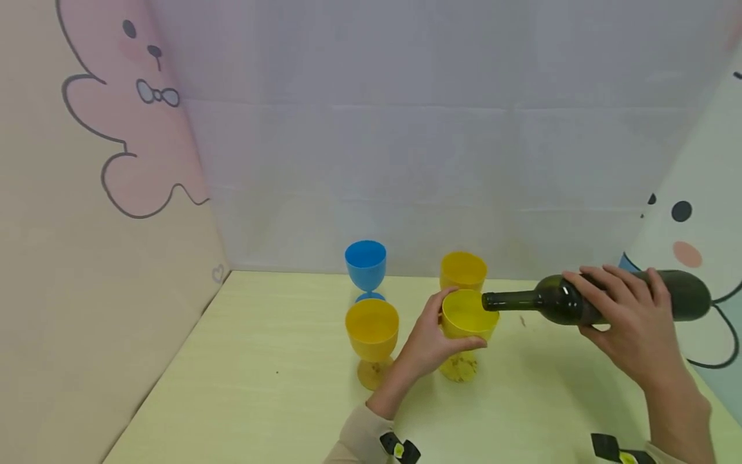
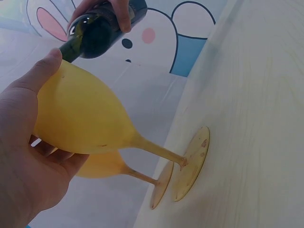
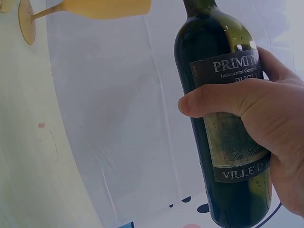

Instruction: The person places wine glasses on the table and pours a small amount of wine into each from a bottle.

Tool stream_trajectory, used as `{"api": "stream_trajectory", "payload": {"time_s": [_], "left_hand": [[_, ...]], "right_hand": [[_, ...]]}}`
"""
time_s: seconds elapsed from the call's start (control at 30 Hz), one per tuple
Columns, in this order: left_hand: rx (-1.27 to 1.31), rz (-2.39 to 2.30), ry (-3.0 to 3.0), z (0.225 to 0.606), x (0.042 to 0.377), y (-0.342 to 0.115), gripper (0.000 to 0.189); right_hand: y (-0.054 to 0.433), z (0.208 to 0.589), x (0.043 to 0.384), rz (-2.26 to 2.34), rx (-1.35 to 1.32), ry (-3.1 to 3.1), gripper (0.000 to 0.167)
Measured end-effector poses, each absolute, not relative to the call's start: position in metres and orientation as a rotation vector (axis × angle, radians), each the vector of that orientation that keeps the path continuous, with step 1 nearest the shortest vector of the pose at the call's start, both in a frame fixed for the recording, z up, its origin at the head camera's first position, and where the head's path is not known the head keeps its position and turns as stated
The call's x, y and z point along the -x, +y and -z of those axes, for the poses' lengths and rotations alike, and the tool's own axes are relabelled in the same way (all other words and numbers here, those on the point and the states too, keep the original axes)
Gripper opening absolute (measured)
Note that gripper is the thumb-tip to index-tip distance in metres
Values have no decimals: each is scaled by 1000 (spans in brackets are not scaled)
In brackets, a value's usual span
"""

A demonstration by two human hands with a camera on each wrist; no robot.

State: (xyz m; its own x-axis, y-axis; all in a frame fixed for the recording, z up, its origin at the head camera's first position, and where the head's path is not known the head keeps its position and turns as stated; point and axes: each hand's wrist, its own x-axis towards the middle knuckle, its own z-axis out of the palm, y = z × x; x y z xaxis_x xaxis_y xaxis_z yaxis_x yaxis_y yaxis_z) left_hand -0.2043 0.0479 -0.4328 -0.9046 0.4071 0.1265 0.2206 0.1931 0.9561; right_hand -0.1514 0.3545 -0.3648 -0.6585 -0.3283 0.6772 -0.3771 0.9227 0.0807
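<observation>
Here, right hand (image 1: 637, 332) grips bottle (image 1: 562, 301) mid-body; left hand (image 1: 430, 338), goblet bowl (image 1: 466, 319).

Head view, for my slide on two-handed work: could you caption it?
The left hand holds a yellow goblet while the right hand holds a green bottle sideways, its neck toward the goblet.

The bottle (image 1: 570, 299) is dark, glossy green, and its label (image 3: 237, 171) pairs black bands bearing pale lettering with a tan middle. The goblet (image 1: 464, 322) at its neck is bright lemon yellow, its foot (image 2: 192, 166) blotched brown; the front-left goblet (image 1: 371, 332) and the rear-right goblet (image 1: 462, 269) are a deeper amber yellow, the fourth goblet (image 1: 366, 269) sky blue. The counter (image 1: 249, 399) is pale yellow with faint grain, the backdrop (image 1: 406, 148) lilac-grey. The beige left wall (image 1: 75, 270) carries a pink, grey-outlined bear (image 1: 136, 129); the sleeve (image 1: 362, 435) is beige.
</observation>
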Motion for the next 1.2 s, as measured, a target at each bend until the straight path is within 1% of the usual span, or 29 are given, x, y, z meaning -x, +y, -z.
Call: {"api": "stream_trajectory", "payload": {"time_s": [1.0,1.2], "left_hand": [[-598,-1795,2308,430,204,47,86],[-591,-1795,2300,429,204,48,85]], "right_hand": [[349,358,147,-22,-470,-2343,126],[348,357,147,-28,-479,-2346,124]]}}
